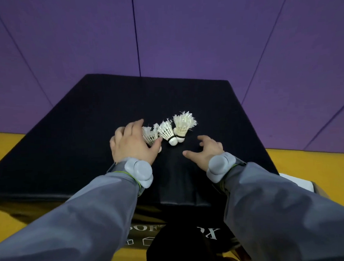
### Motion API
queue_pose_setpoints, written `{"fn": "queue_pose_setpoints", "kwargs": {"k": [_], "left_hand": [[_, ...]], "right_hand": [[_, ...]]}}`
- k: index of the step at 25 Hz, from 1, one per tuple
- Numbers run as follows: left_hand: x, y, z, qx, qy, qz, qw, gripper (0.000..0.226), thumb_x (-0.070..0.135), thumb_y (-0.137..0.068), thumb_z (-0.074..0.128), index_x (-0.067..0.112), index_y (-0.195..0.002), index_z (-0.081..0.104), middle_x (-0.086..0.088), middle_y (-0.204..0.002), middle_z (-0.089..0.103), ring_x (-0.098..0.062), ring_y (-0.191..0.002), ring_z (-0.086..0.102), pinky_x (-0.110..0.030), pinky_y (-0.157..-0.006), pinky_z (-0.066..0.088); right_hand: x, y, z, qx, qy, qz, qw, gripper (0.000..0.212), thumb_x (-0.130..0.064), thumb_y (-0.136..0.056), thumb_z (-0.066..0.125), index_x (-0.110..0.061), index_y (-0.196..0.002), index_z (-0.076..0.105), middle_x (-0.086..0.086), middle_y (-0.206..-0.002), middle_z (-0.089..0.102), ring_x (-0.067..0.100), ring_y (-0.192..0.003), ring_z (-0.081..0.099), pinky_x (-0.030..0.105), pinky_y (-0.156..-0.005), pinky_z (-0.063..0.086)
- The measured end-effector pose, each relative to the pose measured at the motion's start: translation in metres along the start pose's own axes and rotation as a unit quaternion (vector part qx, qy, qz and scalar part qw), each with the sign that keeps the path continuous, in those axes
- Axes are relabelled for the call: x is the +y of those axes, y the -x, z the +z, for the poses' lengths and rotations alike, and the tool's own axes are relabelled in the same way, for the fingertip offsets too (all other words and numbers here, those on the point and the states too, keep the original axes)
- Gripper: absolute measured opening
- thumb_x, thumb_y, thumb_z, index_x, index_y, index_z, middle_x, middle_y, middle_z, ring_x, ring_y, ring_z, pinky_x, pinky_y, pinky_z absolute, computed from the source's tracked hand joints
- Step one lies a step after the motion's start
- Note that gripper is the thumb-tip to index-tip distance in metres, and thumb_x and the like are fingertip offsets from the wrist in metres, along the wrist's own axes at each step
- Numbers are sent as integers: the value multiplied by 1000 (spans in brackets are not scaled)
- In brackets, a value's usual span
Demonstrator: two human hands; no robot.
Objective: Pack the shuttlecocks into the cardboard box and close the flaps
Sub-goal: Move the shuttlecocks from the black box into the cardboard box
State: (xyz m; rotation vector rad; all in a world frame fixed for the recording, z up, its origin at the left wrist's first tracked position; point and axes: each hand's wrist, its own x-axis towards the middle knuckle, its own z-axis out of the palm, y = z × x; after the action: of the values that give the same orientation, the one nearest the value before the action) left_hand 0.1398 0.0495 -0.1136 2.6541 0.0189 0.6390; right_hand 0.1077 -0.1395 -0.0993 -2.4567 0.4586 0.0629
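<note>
Three white feather shuttlecocks lie together on a black padded block [72, 123]. My left hand [132, 146] covers the left shuttlecock [150, 135], thumb and fingers curled around its base. The middle shuttlecock [167, 133] and the right shuttlecock [183, 126] lie with cork ends toward me, touching each other. My right hand [205, 149] hovers just right of them with fingers spread, holding nothing. A corner of the cardboard box [319, 192] with a white flap [296, 182] peeks out at the right, behind my right sleeve.
The block sits on a yellow floor [310, 163] in front of purple padded walls [202, 40]. White lettering shows on the block's front face [151, 228] below my arms. Grey sensor pods are strapped to both wrists.
</note>
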Motion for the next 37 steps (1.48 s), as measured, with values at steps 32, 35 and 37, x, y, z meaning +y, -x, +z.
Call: {"fn": "queue_pose_setpoints", "kwargs": {"k": [32, 35, 37], "left_hand": [[90, -8, -57, -163, 160, -20, 973, 51, 42, -53, 68, 28, -92, 38, 2, -94, 57, -21, -77, 58, -29, -58, 44], [140, 20, -62, -173, 175, 14, 969, 49, 38, -53, 68, 28, -92, 39, 1, -94, 57, -19, -75, 58, -29, -58, 45], [169, 41, -57, -187, 171, 32, 967, 49, 37, -53, 67, 28, -93, 40, 0, -94, 59, -21, -76, 59, -33, -63, 50]], "right_hand": [[11, 19, -65, 164, -25, 34, 986, 43, -45, -64, 67, -18, -88, 45, 3, -103, 64, 29, -107, 48, 39, -86, 31], [51, 46, -106, 199, -63, 69, 976, 45, -42, -65, 70, -16, -97, 51, 7, -106, 63, 32, -108, 50, 42, -91, 36], [79, 62, -129, 206, -61, 84, 973, 46, -41, -66, 70, -15, -100, 52, 7, -107, 63, 32, -110, 51, 42, -93, 35]]}}
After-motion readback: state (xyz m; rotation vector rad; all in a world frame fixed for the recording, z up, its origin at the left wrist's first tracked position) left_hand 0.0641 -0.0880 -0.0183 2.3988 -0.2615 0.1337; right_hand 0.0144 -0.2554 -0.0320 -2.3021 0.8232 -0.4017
